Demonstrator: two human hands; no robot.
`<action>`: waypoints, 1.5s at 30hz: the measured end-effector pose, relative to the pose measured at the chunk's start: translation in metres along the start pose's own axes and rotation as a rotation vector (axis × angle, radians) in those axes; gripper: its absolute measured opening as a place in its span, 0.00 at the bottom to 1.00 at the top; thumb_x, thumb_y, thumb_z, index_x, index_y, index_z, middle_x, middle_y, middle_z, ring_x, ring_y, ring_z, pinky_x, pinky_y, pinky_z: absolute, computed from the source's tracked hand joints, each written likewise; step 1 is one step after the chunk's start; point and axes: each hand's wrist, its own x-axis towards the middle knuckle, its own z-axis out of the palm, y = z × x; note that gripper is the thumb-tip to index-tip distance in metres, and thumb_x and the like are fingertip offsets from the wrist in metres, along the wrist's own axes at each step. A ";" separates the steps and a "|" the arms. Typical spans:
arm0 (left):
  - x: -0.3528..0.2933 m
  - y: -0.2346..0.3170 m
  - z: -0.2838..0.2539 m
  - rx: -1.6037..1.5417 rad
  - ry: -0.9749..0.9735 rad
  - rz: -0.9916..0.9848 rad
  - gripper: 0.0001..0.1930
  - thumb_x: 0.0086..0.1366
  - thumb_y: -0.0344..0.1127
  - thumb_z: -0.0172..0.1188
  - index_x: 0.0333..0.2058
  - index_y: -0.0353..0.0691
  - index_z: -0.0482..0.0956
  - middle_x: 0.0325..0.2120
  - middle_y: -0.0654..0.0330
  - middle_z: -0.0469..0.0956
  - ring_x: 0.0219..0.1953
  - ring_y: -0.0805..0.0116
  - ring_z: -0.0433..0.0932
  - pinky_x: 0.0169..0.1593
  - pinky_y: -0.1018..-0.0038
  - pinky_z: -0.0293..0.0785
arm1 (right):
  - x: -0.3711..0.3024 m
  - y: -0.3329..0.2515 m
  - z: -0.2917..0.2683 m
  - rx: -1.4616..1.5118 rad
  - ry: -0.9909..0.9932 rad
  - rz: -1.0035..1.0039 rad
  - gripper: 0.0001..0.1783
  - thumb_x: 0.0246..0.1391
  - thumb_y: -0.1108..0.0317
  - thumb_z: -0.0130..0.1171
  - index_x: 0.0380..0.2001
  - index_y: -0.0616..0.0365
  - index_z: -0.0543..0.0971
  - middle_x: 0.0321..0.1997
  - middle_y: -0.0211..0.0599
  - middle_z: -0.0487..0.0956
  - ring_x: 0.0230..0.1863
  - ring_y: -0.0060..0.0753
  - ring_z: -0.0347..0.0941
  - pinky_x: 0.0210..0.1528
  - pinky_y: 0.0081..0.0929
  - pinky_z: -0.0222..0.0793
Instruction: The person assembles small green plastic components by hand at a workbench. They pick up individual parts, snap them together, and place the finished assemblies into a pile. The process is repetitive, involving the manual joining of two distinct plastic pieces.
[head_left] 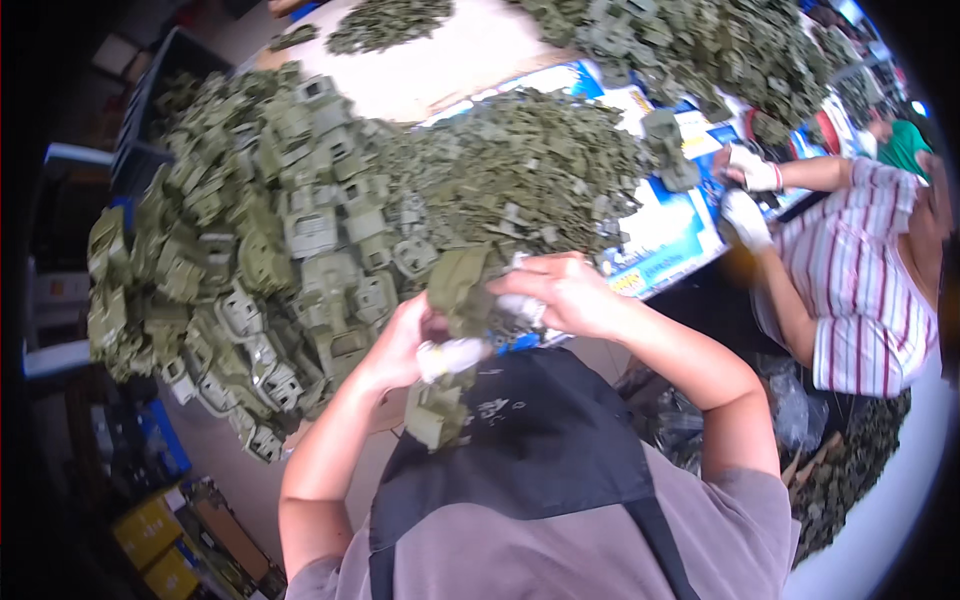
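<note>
Over the lap, in front of the table (672, 240), a moulded olive-green part (460, 288) with a broad, curved face is between the two hands. The left hand (402, 345) grasps it from the left, thumb and fingers closed around its lower side; a soft white cover (450, 358) wraps fingertips there. The right hand (565, 290) has its fingers bent in against the part's right edge, also with a white cover (522, 303); blur hides whether they are clamped on it or merely touching. Below the left hand hangs another olive piece (437, 415), blocky and angular, against the smooth black apron (510, 430); whether it joins the part cannot be told.

To the left, large parts (320, 230) lie in overlapping rows, semi-glossy like plastic, many with square openings. Beside them rises a rough mound of small flat pieces (540, 165), matt and chip-like. Further back, a smooth pale board (450, 60) carries a low heap (390, 22), near a bigger jumbled pile (700, 50). A dark, straight-walled crate (150, 105) stands at the far left. On the right, a co-worker (850, 270) in striped cloth wears white knit-looking gloves (745, 215).
</note>
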 end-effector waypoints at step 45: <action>-0.028 -0.055 0.035 -0.949 0.470 -0.393 0.27 0.63 0.55 0.50 0.53 0.41 0.64 0.41 0.56 0.75 0.36 0.63 0.79 0.40 0.66 0.77 | -0.036 -0.053 0.008 0.236 -0.273 0.211 0.15 0.40 0.74 0.62 0.36 0.56 0.78 0.35 0.41 0.79 0.34 0.43 0.77 0.37 0.30 0.74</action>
